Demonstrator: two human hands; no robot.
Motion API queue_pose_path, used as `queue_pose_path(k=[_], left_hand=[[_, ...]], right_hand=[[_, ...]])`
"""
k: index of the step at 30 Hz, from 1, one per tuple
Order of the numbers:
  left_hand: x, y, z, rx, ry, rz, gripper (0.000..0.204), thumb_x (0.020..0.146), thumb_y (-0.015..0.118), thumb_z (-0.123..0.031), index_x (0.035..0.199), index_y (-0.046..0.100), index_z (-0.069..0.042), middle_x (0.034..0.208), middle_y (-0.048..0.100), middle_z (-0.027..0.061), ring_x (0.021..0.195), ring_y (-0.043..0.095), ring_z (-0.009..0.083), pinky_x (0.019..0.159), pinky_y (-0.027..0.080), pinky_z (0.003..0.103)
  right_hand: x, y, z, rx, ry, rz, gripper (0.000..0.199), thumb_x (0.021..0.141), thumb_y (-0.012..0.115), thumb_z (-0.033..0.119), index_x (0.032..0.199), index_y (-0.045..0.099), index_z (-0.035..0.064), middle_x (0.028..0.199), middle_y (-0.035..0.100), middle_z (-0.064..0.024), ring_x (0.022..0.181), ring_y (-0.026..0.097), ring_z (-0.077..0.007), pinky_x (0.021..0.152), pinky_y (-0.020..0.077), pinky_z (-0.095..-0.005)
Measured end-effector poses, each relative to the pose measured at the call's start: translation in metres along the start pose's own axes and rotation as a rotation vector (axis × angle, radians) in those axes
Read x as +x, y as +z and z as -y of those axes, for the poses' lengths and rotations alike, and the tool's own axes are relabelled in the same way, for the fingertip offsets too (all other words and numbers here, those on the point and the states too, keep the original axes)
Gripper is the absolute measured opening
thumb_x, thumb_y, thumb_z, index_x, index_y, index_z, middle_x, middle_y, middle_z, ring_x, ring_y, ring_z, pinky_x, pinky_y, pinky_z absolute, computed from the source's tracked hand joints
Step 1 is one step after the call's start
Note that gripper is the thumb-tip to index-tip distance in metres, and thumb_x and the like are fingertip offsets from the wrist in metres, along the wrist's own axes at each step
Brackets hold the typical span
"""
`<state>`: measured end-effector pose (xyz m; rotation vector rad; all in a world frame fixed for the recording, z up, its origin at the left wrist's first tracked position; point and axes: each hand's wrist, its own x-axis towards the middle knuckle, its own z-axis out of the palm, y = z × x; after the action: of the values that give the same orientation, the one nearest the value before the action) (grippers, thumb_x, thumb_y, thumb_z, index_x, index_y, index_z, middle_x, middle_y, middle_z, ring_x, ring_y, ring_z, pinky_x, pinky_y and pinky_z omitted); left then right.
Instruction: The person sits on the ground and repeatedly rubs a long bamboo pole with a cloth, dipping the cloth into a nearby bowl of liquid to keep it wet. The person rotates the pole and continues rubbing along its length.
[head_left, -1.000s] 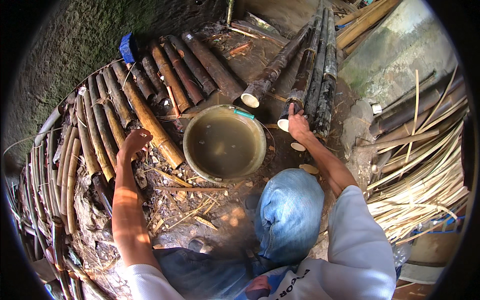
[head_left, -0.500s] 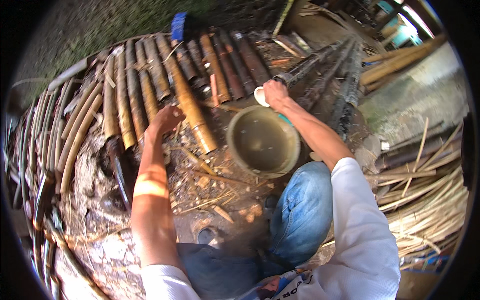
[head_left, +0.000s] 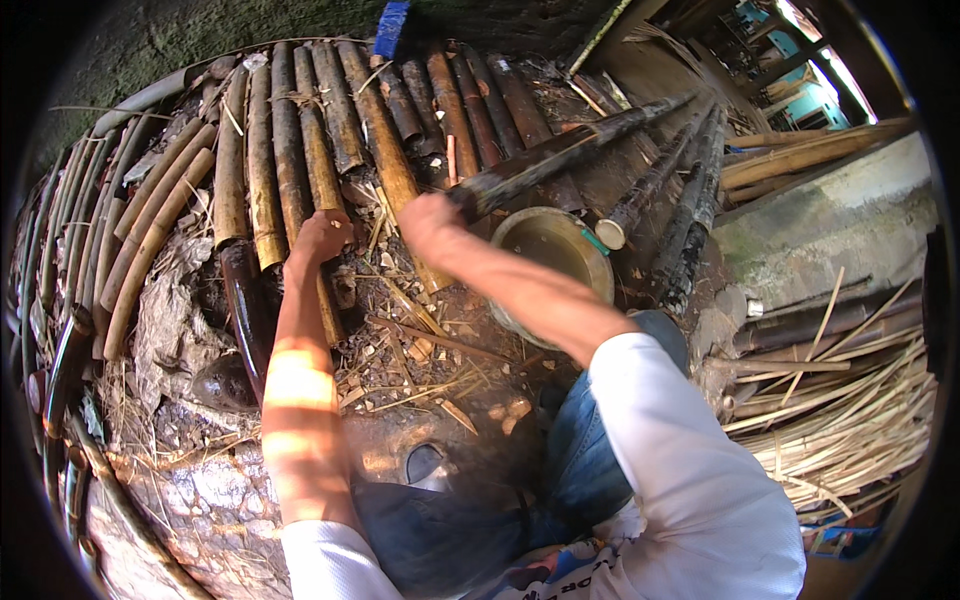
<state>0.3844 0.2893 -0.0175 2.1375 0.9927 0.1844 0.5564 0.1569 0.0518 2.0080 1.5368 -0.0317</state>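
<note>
My right hand (head_left: 430, 222) is closed around the near end of a dark bamboo pole (head_left: 570, 150). The pole slants up to the right, passing above a round bucket (head_left: 608, 285) of murky water. My right forearm hides part of the bucket. A turquoise piece (head_left: 594, 238) sits at its right rim. My left hand (head_left: 322, 235) is curled shut over the lower ends of the laid-out bamboo; what it holds, if anything, is hidden. Beside it lies a yellowish bamboo pole (head_left: 385, 140), its lower end reaching below my right hand.
Rows of bamboo lengths (head_left: 262, 170) cover the ground ahead, and curved ones (head_left: 160, 250) lie left. More dark poles (head_left: 690, 230) stand beyond the bucket. Split strips (head_left: 850, 400) are piled at the right near a low concrete wall (head_left: 830, 200). Wood chips (head_left: 420, 350) litter the ground.
My right hand has swung left across the bucket, bringing the dark pole's end with it. My left hand has shifted slightly left and curled more tightly. The view has shifted a little.
</note>
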Motion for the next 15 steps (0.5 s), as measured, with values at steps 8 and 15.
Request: queue_pose_path(k=[8, 15], left_hand=[[-0.01, -0.022, -0.014, -0.223, -0.124, 0.161, 0.058, 0.097, 0.062, -0.057, 0.116, 0.072, -0.003, 0.092, 0.073, 0.0163, 0.073, 0.071, 0.0203, 0.06, 0.055, 0.035], [-0.007, -0.003, -0.094, 0.261, 0.032, 0.444, 0.098, 0.081, 0.072, -0.073, 0.148, 0.051, -0.005, 0.139, 0.063, 0.0188, 0.128, 0.061, 0.0343, 0.112, 0.046, 0.047]], right_hand=[[-0.064, -0.04, 0.077, 0.215, -0.43, -0.192, 0.021, 0.089, 0.065, 0.025, 0.087, 0.079, 0.0082, 0.079, 0.075, -0.0106, 0.075, 0.074, -0.0273, 0.065, 0.06, -0.0478], [-0.115, -0.046, -0.155, 0.61, -0.316, -0.204, 0.029, 0.096, 0.052, 0.028, 0.085, 0.068, 0.0067, 0.079, 0.069, -0.0155, 0.075, 0.069, -0.0332, 0.074, 0.0551, -0.0487]])
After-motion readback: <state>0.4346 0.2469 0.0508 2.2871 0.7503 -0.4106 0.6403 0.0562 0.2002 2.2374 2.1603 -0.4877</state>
